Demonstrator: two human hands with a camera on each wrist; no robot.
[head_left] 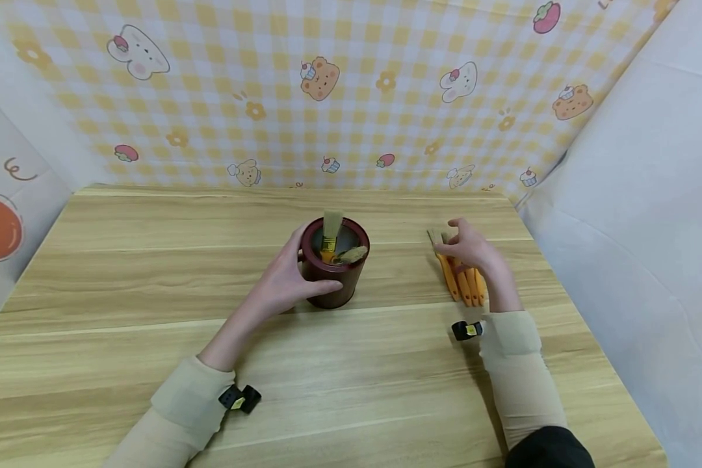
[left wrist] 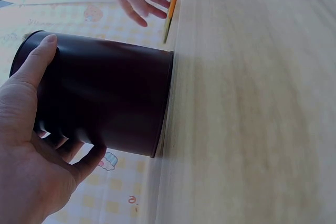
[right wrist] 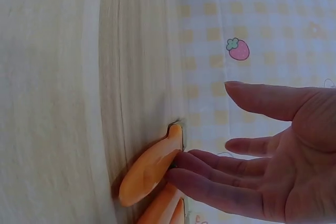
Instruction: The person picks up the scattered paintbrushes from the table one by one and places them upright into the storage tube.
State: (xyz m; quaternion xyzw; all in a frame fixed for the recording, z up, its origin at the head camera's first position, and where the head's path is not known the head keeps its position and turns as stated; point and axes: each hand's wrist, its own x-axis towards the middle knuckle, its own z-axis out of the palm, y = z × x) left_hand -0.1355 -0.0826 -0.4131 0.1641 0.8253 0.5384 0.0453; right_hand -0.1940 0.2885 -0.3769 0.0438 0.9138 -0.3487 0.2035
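Head view: left hand clamped round a dark red-brown container, thumb across the near side, other fingers round the far side. Container sits about mid-counter, mouth up, base down at the wood. Two brushes in it: upright brush, pale bristles above the rim, gold ferrule, bit of orange handle showing; leaning brush, bristles resting toward the right of the rim, its handle out of sight inside.

Right hand is over the loose brushes on the right part of the counter, well apart from the container. Orange handle ends face the person, bristles away; they lie side by side, slightly fanned. Right wrist view: thumb and fingers spread, nothing gripped; fingertips right at the orange handles, can't tell if touching.

Surroundings: yellow-check backdrop with cartoon prints behind the counter, white sheet on the right. Beige sleeves on both arms, small dark camera at each wrist.
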